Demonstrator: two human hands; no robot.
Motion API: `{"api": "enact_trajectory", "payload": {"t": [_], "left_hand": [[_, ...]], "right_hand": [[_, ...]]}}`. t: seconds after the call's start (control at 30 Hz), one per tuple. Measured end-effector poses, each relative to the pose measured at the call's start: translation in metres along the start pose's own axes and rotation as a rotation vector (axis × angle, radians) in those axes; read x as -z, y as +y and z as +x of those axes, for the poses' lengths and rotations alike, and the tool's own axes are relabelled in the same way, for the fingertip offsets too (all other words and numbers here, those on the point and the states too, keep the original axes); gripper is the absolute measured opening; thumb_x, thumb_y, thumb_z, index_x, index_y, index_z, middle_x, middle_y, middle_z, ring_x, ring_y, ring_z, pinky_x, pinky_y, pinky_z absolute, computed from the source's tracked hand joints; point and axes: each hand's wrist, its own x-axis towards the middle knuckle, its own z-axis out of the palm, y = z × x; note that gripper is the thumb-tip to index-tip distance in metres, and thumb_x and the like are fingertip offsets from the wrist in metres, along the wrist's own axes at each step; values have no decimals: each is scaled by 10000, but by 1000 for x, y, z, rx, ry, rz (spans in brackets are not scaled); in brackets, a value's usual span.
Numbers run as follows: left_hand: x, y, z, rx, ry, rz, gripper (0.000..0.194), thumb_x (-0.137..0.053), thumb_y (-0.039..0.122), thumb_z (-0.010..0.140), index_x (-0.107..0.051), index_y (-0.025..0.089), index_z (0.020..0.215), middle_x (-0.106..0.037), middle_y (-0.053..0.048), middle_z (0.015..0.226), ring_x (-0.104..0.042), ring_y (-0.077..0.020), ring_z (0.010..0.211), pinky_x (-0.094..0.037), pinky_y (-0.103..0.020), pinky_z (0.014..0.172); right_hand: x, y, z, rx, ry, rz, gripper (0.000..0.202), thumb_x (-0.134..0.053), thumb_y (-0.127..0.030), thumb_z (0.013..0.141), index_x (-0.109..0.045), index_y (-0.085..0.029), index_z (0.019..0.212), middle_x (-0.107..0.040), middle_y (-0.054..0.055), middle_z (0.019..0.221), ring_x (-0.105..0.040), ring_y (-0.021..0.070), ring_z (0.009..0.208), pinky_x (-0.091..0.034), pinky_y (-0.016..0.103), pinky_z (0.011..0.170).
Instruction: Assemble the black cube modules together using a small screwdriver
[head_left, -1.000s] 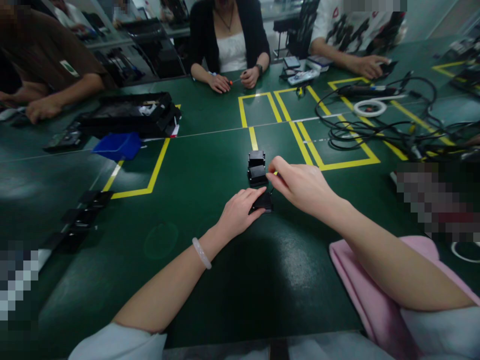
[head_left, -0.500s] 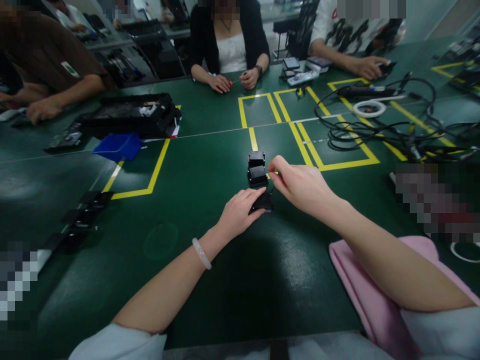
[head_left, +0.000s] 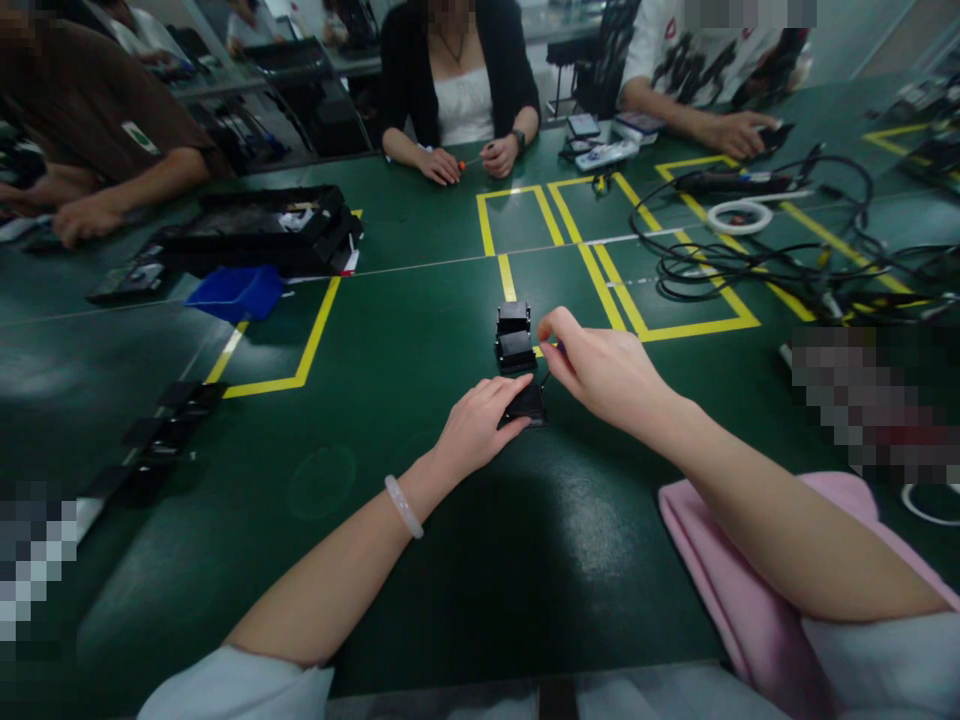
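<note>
My left hand [head_left: 480, 425], with a pale bangle on the wrist, grips a small black plastic part [head_left: 527, 403] against the green tabletop, thumb on the near side and fingers on the far side. Just right of it, my right hand [head_left: 581, 355] is closed in a pinch on a thin dark tool that looks like a small screwdriver [head_left: 546, 379]. Its slim shaft slants down to the part's right edge; the fingers hide most of its handle. Beyond the held part, two similar black parts [head_left: 514, 334] stand in a line.
More black parts [head_left: 161, 435] lie in rows at left, near a blue scoop-like tray [head_left: 236, 292] and stacked black trays [head_left: 259, 235]. Coiled black cables [head_left: 697, 265] lie at right, above a pink cloth [head_left: 712, 540]. Co-workers sit across the green table [head_left: 420, 330].
</note>
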Motion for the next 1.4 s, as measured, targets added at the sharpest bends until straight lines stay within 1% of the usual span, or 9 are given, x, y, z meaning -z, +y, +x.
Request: {"api": "enact_trajectory", "payload": {"t": [0.1, 0.23, 0.43, 0.6, 0.77, 0.87, 1.0, 1.2, 1.4], "left_hand": [[0, 0, 0, -1, 4, -4, 493, -564, 316, 877, -425, 199, 1335, -575, -73, 1207, -523, -222, 1076, -449, -382, 942], [1, 0, 0, 1, 2, -3, 485, -562, 318, 878, -431, 205, 1331, -579, -70, 1195, -527, -226, 1060, -457, -386, 925], [2, 1, 0, 5, -6, -8, 494, -553, 329, 883, -417, 208, 1342, -576, -73, 1205, -527, -223, 1062, -455, -388, 926], [2, 1, 0, -1, -1, 2, 483, -553, 329, 882, -429, 211, 1333, -581, -72, 1194, -534, -221, 1048, -459, -388, 918], [2, 1, 0, 7, -21, 8, 515, -566, 302, 873, -404, 205, 1352, -574, -74, 1217, -529, -225, 1073, -457, -384, 925], [2, 0, 0, 14, -27, 10, 500, -558, 303, 878, -412, 207, 1346, -574, -77, 1212, -529, -231, 1073, -457, -390, 922], [2, 0, -1, 19, -30, 9, 505, -558, 305, 879, -407, 208, 1351, -569, -78, 1216, -529, -230, 1075, -456, -397, 922], [3, 1, 0, 28, -32, 5, 519, -559, 318, 880, -398, 218, 1363, -571, -76, 1219, -529, -231, 1078, -459, -393, 918], [3, 1, 0, 13, -23, -4, 515, -558, 312, 879, -399, 220, 1360, -573, -77, 1217, -532, -229, 1075, -461, -395, 915]], "right_hand": [[0, 0, -1, 25, 11, 23, 261, -316, -312, 948, -527, -183, 1032, -687, 21, 793, -588, 147, 618, -230, 257, 527], [1, -1, -1, 59, 6, 32, 303, -296, -368, 960, -537, -187, 981, -688, 27, 810, -592, 146, 642, -233, 259, 535], [0, -1, -1, 9, 5, 19, 275, -308, -327, 953, -517, -178, 1052, -680, 19, 772, -585, 147, 606, -236, 254, 531], [1, 0, -1, 50, -18, 37, 333, -283, -399, 963, -533, -181, 1004, -687, 31, 810, -600, 153, 648, -237, 259, 539], [1, -2, 0, -6, -11, 4, 287, -293, -314, 955, -513, -169, 1068, -685, 24, 791, -597, 153, 613, -232, 257, 526], [0, -2, -1, 6, -1, 25, 280, -294, -318, 954, -507, -171, 1058, -685, 26, 808, -600, 149, 634, -235, 255, 528], [-1, 0, -1, 29, -6, 22, 304, -288, -372, 962, -514, -176, 1019, -686, 30, 811, -599, 151, 639, -234, 254, 529], [-4, 0, -1, -11, 20, -3, 266, -306, -333, 950, -497, -180, 1054, -677, 23, 786, -577, 147, 575, -231, 254, 516], [-3, 0, -1, 0, 23, -31, 292, -295, -360, 956, -518, -180, 1012, -680, 28, 801, -593, 146, 606, -220, 258, 513]]}}
